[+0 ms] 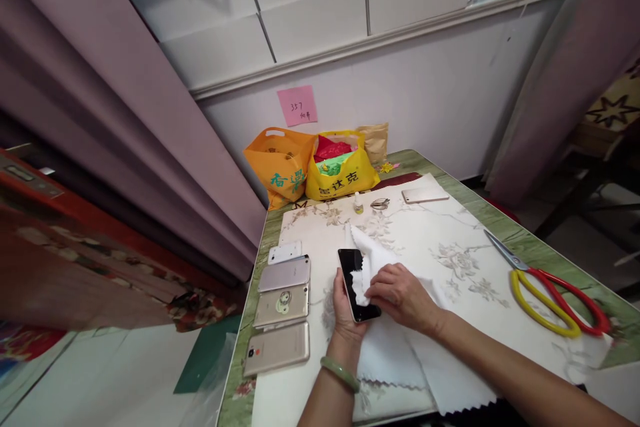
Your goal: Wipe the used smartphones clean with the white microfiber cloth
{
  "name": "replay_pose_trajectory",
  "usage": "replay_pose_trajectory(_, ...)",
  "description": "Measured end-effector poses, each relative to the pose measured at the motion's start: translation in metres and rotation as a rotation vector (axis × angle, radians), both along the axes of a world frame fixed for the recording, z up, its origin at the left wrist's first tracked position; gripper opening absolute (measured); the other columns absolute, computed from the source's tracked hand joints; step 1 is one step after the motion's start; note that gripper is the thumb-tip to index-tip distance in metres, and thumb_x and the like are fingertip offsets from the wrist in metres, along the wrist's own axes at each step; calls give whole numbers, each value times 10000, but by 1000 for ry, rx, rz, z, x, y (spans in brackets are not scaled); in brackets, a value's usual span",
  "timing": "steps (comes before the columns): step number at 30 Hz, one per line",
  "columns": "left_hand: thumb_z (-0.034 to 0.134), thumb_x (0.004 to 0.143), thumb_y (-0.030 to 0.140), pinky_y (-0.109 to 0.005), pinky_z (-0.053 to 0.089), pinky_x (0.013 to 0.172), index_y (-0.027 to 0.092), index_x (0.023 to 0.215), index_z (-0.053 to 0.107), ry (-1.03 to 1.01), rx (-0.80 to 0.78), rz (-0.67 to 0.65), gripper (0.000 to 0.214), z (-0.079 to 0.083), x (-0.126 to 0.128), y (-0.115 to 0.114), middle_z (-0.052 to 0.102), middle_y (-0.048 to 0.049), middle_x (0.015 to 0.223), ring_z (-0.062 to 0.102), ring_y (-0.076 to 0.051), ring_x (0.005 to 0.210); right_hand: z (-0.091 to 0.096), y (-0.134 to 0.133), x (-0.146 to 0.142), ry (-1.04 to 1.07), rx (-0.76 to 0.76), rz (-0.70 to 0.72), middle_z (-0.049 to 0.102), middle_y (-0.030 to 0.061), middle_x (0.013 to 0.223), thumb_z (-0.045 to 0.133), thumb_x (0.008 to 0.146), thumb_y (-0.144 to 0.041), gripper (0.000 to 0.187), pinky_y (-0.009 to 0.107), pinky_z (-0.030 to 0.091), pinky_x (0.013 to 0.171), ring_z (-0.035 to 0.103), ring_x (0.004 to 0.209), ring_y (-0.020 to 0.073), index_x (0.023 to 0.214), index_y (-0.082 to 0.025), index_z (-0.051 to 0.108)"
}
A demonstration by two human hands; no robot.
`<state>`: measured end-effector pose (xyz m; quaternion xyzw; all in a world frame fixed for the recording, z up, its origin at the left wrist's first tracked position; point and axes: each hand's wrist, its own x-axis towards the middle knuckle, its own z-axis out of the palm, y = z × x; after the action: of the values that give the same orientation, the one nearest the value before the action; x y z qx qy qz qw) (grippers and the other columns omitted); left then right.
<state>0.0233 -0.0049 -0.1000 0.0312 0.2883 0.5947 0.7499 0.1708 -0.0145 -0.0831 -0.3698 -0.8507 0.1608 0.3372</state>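
My left hand [346,310] holds a black-screened smartphone [351,259], tilted, above the middle of the table. A small white cloth [361,284] with a zigzag edge is pinched in my right hand [400,295] and lies against the phone's screen. Under and around my hands spread larger white cloths [393,350] with the same zigzag edges. To the left, several phones lie in a column: a white one [285,252], a silver one [285,274], a gold one with a ring holder [281,305] and another gold one [277,348].
Large scissors [546,293] with red and yellow handles lie at the right. Farther back are another phone [425,195], a small bottle [358,203] and glasses [380,203]. An orange bag [280,163] and a yellow bag [343,177] stand by the wall.
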Motion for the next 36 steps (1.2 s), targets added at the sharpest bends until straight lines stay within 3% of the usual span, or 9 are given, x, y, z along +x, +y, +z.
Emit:
replay_pose_trajectory(5,645,815,451,-271,509,666,163,741,676,44,4,20,299,2,0,-2,684,-16,680,629,-151,610,4,-6,-7,94,-244,159,706,8,923,576,921,-240,126,245,482,757,655,849,157,967,-259,692)
replay_pose_trajectory(13,621,814,587,-275,529,642,120,838,700,34,-13,-67,474,-3,0,0,690,-77,747,665,-183,680,-15,21,-33,226,-222,-94,659,14,943,646,866,-223,86,242,488,735,642,815,146,931,-253,693)
replay_pose_trajectory(20,568,871,550,-311,528,867,140,1016,716,19,28,-61,459,4,6,1,729,-114,993,681,-241,988,-14,61,-39,209,-226,-366,668,10,972,616,875,-273,98,272,488,728,616,725,139,948,-248,676)
replay_pose_trajectory(24,568,880,528,-328,517,915,154,1047,717,17,26,-56,436,6,6,0,740,-102,1005,673,-243,1032,-19,63,-35,126,-193,-437,686,19,1008,547,908,-253,177,282,494,740,634,747,147,1036,-247,668)
replay_pose_trajectory(26,556,886,535,-320,529,886,146,1019,722,12,12,-63,443,5,5,0,743,-101,968,687,-230,975,-19,54,-30,29,-133,-423,700,34,1008,519,926,-219,196,302,487,779,648,828,169,1028,-246,685)
replay_pose_trajectory(28,550,878,563,-313,540,847,137,1000,722,8,7,-83,476,3,4,-1,741,-106,937,697,-222,912,-16,40,-21,-82,-39,-380,719,42,970,519,932,-190,207,388,442,922,638,954,215,988,-255,708)
replay_pose_trajectory(31,566,856,589,-317,547,801,143,1030,713,7,34,-90,501,0,3,-1,735,-106,942,698,-218,857,-11,16,-3,-181,85,-287,734,17,858,542,929,-172,213,599,165,1116,559,1157,288,917,-286,722)
replay_pose_trajectory(33,580,838,606,-320,549,772,139,1041,707,-2,40,-103,525,-2,2,-1,733,-107,936,696,-215,825,-8,1,8,-190,106,-193,733,-3,840,535,936,-166,228,636,48,1129,530,1207,289,921,-304,716)
replay_pose_trajectory(36,587,817,633,-343,556,776,117,1034,705,1,9,-137,572,-4,2,-2,734,-119,924,694,-221,805,-7,-16,17,-162,88,-28,734,-11,869,537,949,-193,210,579,126,1128,553,1168,258,970,-318,705)
